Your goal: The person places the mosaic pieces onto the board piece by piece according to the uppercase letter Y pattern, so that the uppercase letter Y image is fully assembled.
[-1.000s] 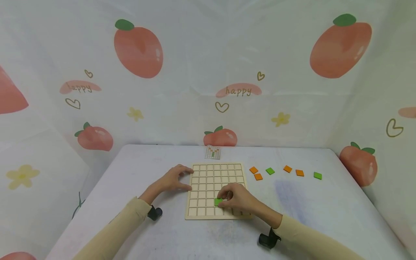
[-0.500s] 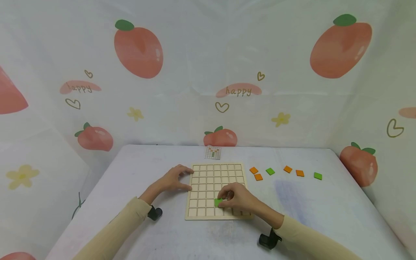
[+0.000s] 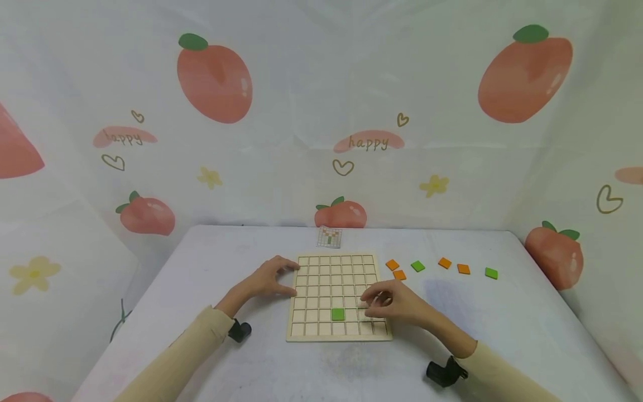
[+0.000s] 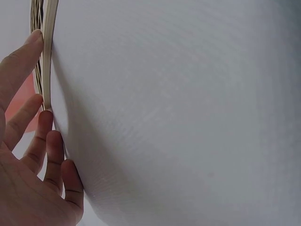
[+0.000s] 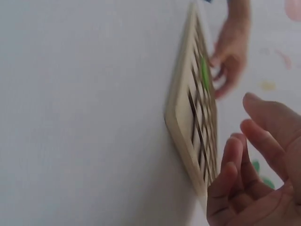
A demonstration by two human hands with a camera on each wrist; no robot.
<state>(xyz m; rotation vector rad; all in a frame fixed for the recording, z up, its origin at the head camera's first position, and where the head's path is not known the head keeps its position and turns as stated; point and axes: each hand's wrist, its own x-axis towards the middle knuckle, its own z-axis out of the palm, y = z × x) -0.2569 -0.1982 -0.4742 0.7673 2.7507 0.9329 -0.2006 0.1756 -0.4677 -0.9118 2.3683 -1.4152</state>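
Note:
A wooden grid board (image 3: pixel 317 338) lies on the table, with one green square tile (image 3: pixel 338 314) set in a cell of its second row from the front. My left hand (image 3: pixel 266 277) rests against the board's left edge, thumb and fingertips touching it, fingers spread. In the left wrist view, the thumb and index fingertip meet the board's edge (image 4: pixel 48 61). Over the board's right side hovers my right hand (image 3: pixel 399 304), fingers loosely bent and holding nothing. From the right wrist, the green tile (image 5: pixel 204 74) shows in the board, apart from my fingers.
Right of the board lie loose tiles: several orange ones (image 3: pixel 444 262) and two green ones, a nearer (image 3: pixel 418 266) and a farther tile (image 3: pixel 491 273). A small printed grid card (image 3: pixel 329 237) lies behind the board. A patterned curtain (image 3: pixel 281 111) surrounds the table's back and sides.
My right hand has let go of the green tile and moved right, leaving it in its cell. The left hand has stayed at the board's left edge.

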